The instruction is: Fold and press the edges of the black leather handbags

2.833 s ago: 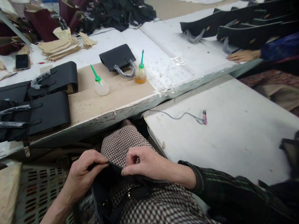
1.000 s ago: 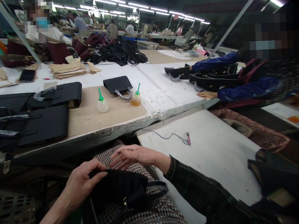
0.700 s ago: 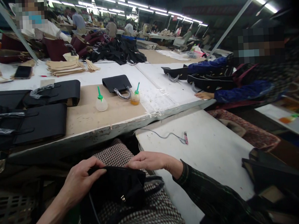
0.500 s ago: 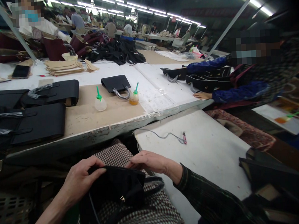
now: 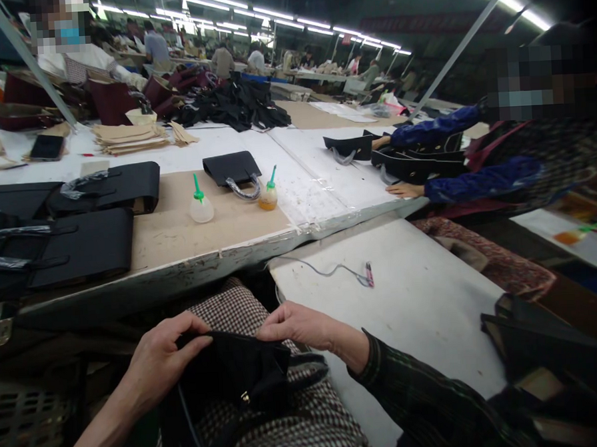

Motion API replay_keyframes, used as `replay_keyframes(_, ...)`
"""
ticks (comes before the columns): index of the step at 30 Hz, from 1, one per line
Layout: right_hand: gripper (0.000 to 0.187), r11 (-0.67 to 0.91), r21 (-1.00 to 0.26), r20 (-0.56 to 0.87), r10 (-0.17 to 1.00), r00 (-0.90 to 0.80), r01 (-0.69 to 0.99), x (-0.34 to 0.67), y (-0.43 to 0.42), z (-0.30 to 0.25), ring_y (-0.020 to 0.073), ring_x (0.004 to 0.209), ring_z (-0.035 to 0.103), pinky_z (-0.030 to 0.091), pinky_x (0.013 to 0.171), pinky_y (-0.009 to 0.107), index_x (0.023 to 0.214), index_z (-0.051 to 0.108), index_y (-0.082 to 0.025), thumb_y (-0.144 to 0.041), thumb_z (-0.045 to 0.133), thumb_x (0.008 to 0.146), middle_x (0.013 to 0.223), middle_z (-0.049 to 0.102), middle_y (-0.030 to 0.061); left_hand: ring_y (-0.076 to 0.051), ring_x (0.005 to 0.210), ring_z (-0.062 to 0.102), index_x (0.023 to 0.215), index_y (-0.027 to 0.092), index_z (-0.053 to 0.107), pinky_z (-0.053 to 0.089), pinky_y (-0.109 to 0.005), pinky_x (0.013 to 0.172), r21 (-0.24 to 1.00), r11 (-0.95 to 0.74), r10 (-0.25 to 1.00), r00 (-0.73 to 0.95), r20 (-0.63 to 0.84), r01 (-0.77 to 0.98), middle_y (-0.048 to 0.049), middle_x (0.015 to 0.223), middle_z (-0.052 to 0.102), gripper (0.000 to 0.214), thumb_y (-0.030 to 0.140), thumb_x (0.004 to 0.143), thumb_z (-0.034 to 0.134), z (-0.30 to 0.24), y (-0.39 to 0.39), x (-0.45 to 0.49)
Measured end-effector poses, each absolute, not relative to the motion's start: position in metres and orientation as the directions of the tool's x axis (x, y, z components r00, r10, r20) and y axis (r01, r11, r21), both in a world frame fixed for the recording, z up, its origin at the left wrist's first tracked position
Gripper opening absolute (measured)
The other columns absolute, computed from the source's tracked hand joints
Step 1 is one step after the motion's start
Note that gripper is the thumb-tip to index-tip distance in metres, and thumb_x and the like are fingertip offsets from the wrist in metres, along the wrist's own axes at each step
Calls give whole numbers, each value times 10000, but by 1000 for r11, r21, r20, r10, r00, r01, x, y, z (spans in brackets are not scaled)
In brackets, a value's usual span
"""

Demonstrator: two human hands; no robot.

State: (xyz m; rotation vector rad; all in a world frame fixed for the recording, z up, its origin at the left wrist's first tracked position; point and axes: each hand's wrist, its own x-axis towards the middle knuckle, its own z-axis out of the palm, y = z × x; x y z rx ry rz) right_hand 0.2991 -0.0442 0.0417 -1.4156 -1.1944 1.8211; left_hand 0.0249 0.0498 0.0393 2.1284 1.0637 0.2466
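Observation:
A black handbag (image 5: 251, 373) lies across my lap on a checked cloth (image 5: 232, 303), its mouth facing up. My left hand (image 5: 168, 350) pinches the upper edge of the bag at its left end, thumb on the near side. Farther right along the same edge, my right hand (image 5: 296, 323) also has its thumb and fingers closed on the rim. A small gold-coloured metal piece shows on the dark fabric inside. One bag handle loops out to the right, under my right wrist. The bag's lower part is hidden in shadow.
Ahead is a worktable with black handbags (image 5: 84, 245), a small black handbag piece (image 5: 231, 168) and two green-tipped squeeze bottles (image 5: 201, 207). A white side table (image 5: 412, 291) with a corded pink object (image 5: 369, 274) stands right. A co-worker's hand (image 5: 405, 190) rests beside black bag parts.
My right hand's fingers have gone from stretched along the bag's edge to pinching it. My left hand keeps its hold. The co-worker at the right has reached a hand to the bag parts.

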Motion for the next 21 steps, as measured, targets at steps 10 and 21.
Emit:
replay_keyframes(10, 363, 220, -609, -166, 904, -393, 762, 281, -36, 63, 87, 559, 302, 221, 548, 252, 766, 595, -158, -375, 421, 999, 609, 396, -37, -192, 869, 639, 869, 241, 672, 463, -278, 792, 710, -396, 762, 639, -99, 582, 5, 901, 715, 148, 371, 877, 603, 40, 49, 20)
replay_keyframes(21, 502, 247, -530, -153, 913, -377, 811, 285, -35, 42, 103, 545, 381, 163, 532, 271, 800, 662, -191, -588, 402, 963, 621, 555, -6, -187, 873, 640, 890, 245, 667, 456, -291, 805, 704, -390, 762, 637, -115, 594, 15, 901, 709, 121, 352, 880, 613, 39, 50, 26)
